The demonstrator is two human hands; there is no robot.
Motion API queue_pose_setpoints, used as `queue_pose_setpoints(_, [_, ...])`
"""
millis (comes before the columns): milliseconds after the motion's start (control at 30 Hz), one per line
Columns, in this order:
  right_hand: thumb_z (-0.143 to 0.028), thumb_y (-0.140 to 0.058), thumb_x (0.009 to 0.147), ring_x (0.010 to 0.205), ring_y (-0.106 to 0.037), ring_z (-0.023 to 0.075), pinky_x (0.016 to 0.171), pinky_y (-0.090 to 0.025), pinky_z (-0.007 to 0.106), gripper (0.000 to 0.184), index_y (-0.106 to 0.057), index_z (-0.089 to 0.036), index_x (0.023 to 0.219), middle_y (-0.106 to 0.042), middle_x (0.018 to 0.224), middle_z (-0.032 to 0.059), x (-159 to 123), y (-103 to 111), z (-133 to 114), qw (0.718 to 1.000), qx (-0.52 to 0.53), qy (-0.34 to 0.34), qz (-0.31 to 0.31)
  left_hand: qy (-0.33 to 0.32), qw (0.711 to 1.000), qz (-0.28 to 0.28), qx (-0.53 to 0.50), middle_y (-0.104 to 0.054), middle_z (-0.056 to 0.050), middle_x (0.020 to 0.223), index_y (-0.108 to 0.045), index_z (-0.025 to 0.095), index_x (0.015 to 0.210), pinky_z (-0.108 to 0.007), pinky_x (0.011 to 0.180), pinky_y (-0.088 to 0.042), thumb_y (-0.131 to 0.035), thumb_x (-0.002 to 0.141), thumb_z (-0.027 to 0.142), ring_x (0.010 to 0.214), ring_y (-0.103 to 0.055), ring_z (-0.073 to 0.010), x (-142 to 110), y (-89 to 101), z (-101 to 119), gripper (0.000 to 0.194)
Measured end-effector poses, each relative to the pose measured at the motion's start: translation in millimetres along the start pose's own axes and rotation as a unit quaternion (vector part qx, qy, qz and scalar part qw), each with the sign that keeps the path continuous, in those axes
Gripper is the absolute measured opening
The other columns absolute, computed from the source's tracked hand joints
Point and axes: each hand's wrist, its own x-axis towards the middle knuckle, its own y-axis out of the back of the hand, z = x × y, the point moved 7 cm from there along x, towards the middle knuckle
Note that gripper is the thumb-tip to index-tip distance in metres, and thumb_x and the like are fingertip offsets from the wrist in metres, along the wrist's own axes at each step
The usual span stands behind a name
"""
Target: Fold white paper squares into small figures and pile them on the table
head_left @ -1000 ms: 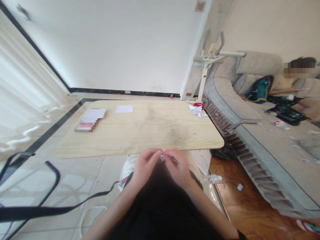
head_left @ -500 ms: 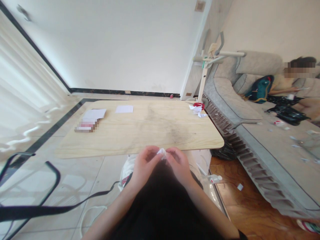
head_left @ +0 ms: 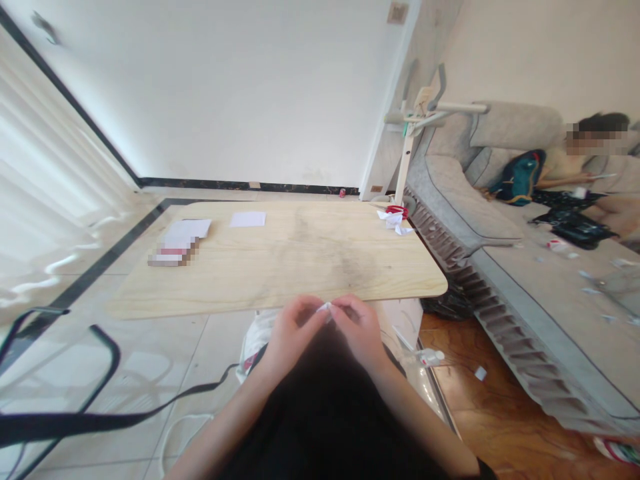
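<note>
One small white paper piece (head_left: 327, 307) in a two-handed grip, level in view with the near edge of the bench (head_left: 240, 283) and in front of the dark clothing (head_left: 325, 407); not visibly resting on anything, so apparently worked in the air; on one side, the left hand (head_left: 295, 327) in a narrow pinch of thumb and curled fingers; on the other, the right hand (head_left: 361, 327) in a matching narrow pinch, nearly meeting it in the middle; only a sliver of white visible between the fingertips, so impossible to tell the exact shape or the number of folds.

As a judgement on the step in hand: most likely shaping or creasing a fold with the fingertips; called for next, by the same guess: lining up the edges, then a light, even press along the crease, with a steady hold from one hand and fine turning from the other; best without a hard squeeze, for fear of crumpling so small a piece.

Toward the far right corner of the bench: folded white paper shapes (head_left: 403, 230), overlapping in view with a red-handled tool (head_left: 397, 211), probably scissors; toward the far left: a flat white sheet (head_left: 248, 219), and near it a paper pile (head_left: 187, 230), blurred at the near end.
</note>
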Motion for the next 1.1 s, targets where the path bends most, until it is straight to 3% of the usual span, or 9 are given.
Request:
queue_pose_setpoints(167, [-0.033,-0.066,0.083,0.055,-0.059,0.0131,0.05,-0.049,0.024,0.015,-0.069,-0.019,0.078,-0.066,0.067,-0.0002,-0.2,2.0,2.8,0.999,0.029,-0.035,0.02,-0.009,0.997,-0.056,0.046,-0.077,-0.003,0.084,-0.074,0.018,0.09,-0.031,0.075,-0.055,-0.067,0.083,0.034,0.081,-0.071,-0.0212,-0.2,-5.0,4.2,0.019])
queue_pose_setpoints(467, [-0.03,-0.068,0.081,0.059,-0.059,0.0138,0.055,-0.05,0.025,0.011,-0.07,-0.019,0.082,-0.067,0.069,0.0005,-0.1,-1.5,4.9,0.999,0.023,-0.027,-0.013,0.007,0.995,-0.063,0.073,-0.077,-0.004,0.085,-0.074,0.018,0.088,-0.031,0.076,-0.053,-0.063,0.085,0.035,0.082,-0.071,-0.0216,-0.5,-5.4,2.7,0.021])
queue_pose_setpoints(667, [-0.027,-0.068,0.08,0.063,-0.06,0.0152,0.059,-0.05,0.027,0.008,-0.07,-0.02,0.08,-0.066,0.067,0.0001,0.8,1.3,6.1,0.999,-0.014,-0.011,-0.03,-0.039,0.989,-0.029,0.14,-0.073,-0.003,0.081,-0.069,0.018,0.089,-0.029,0.069,-0.05,-0.062,0.084,0.027,0.075,-0.067,-0.0185,0.4,2.7,-0.6,0.013])
queue_pose_setpoints(833, [-0.029,-0.07,0.08,0.054,-0.059,0.0128,0.052,-0.049,0.025,0.009,-0.068,-0.021,0.083,-0.066,0.064,-0.0019,-0.3,-4.2,14.3,0.991,0.104,-0.062,-0.058,-0.105,0.99,-0.019,0.092,-0.069,-0.003,0.086,-0.065,0.017,0.091,-0.028,0.073,-0.051,-0.062,0.085,0.024,0.079,-0.064,-0.0162,0.2,4.3,9.0,0.009])
queue_pose_setpoints(933, [-0.03,-0.071,0.08,0.053,-0.06,0.0126,0.05,-0.048,0.024,0.01,-0.068,-0.021,0.084,-0.067,0.066,-0.0016,-1.8,-6.5,17.7,0.984,0.147,-0.078,-0.065,-0.096,0.991,-0.029,0.087,-0.071,-0.003,0.088,-0.067,0.018,0.093,-0.029,0.077,-0.052,-0.063,0.087,0.027,0.083,-0.066,-0.0169,-0.1,2.5,7.4,0.012])
queue_pose_setpoints(1000, [-0.027,-0.07,0.08,0.062,-0.063,0.0141,0.057,-0.051,0.026,0.008,-0.069,-0.022,0.087,-0.069,0.073,0.0001,-2.0,-4.9,14.5,0.989,0.115,-0.059,-0.068,-0.088,0.99,-0.014,0.108,-0.072,-0.003,0.087,-0.068,0.019,0.095,-0.029,0.077,-0.052,-0.063,0.088,0.03,0.083,-0.067,-0.0175,-0.3,5.1,4.4,0.014])
queue_pose_setpoints(1100, [-0.02,-0.07,0.081,0.077,-0.064,0.0164,0.072,-0.053,0.03,0.02,-0.07,-0.024,0.1,-0.069,0.089,0.0025,-1.1,0.8,-0.7,0.998,0.02,0.016,-0.062,-0.136,0.975,-0.002,0.174,-0.073,-0.002,0.088,-0.069,0.02,0.096,-0.03,0.079,-0.052,-0.062,0.088,0.026,0.083,-0.067,-0.0177,-2.8,6.8,7.4,0.012])
